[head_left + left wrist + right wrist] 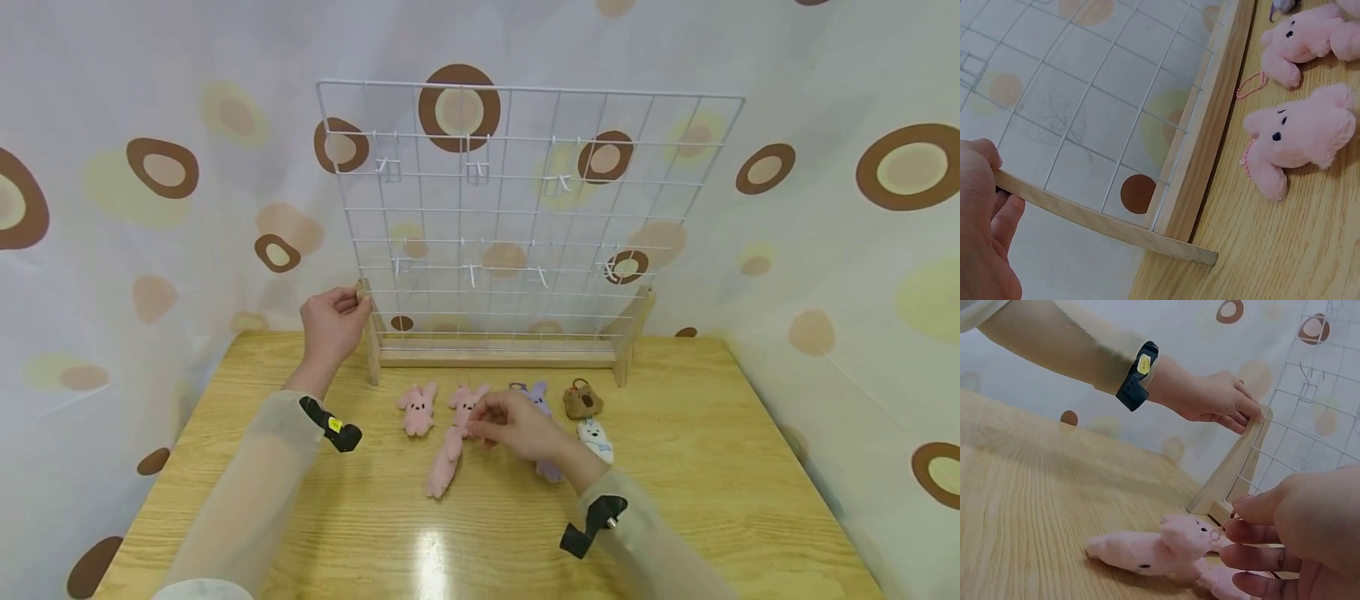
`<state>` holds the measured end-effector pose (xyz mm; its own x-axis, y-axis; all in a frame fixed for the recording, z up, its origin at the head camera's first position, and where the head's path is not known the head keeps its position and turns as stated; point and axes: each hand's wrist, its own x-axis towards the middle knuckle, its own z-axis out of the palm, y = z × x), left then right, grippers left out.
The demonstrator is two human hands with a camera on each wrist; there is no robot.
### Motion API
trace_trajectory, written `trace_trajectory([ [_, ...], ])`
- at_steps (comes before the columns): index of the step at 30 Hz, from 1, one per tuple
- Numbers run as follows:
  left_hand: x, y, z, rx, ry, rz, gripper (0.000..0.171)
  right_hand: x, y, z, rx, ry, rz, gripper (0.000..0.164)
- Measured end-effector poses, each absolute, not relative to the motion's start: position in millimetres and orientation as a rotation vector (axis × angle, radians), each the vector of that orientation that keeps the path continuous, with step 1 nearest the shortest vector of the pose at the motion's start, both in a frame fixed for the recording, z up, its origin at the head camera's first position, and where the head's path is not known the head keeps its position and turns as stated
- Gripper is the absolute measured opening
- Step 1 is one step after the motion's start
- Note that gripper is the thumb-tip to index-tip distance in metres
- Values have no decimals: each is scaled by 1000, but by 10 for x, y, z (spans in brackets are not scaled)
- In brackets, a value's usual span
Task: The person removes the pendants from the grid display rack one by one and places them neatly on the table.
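Note:
My left hand [335, 323] grips the top of the left wooden upright [1104, 219] of a white wire grid rack [517, 212]. In the right wrist view, the thumb and fingers of my right hand [1285, 540] pinch the pink bead chain [1215, 536] of a pink plush keychain [446, 465]. That plush is tilted, its body low over the wooden table. Two other pink plush keychains lie behind it, one at the left [417, 410] and one [463, 402] partly covered by my right hand.
Several white hooks [477, 171] hang on the grid in two rows. Right of the pink plushes lie purple plushes [550, 471], partly behind my right hand, a brown plush [582, 402] and a white one [595, 440]. A patterned cloth [810, 250] surrounds the wooden table [712, 500].

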<state>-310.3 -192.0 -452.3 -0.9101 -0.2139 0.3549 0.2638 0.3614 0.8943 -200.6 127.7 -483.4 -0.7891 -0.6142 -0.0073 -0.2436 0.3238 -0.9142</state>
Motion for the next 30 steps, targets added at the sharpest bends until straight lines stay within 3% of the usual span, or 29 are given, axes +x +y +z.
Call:
trace_trajectory([
  [30,-3122,-1912,-4524,-38,-2223,-1530,20,-1790,1378,-4064,-979,2341,-1448,9],
])
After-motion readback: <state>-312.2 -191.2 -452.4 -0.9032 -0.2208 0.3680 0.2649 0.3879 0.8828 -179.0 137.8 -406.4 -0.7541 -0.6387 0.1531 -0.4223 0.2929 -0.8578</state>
